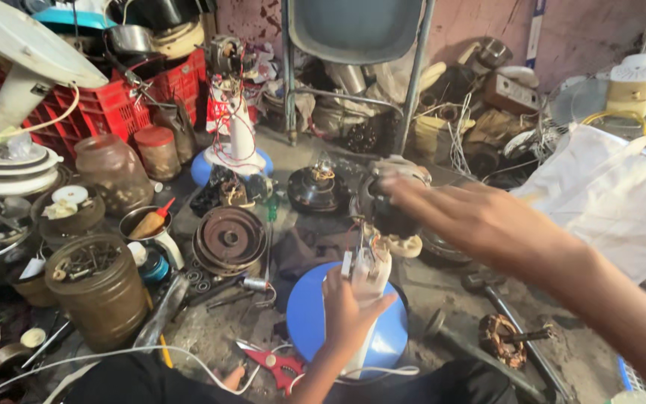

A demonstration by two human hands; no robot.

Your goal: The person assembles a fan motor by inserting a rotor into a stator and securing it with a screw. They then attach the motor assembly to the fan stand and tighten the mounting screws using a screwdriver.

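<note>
Fan motor [383, 202] sits atop the white stand neck [368, 280], axis upright, on a blue base [308, 314] at 6 o'clock. Our left hand [349, 307] wraps the neck closed; our right hand [465, 217] curls over the motor. Wires look loose, reassembly apparently unfinished. Red pliers [278, 365] lie on the floor.

Your left hand [349, 310] comes up from the bottom edge, forearm upright, fingers curled closed in a grip, thumb out to the right. Your right hand [461, 217] reaches in from the right, arm stretched leftward, fingers blurred, bent over and grasping.
</note>
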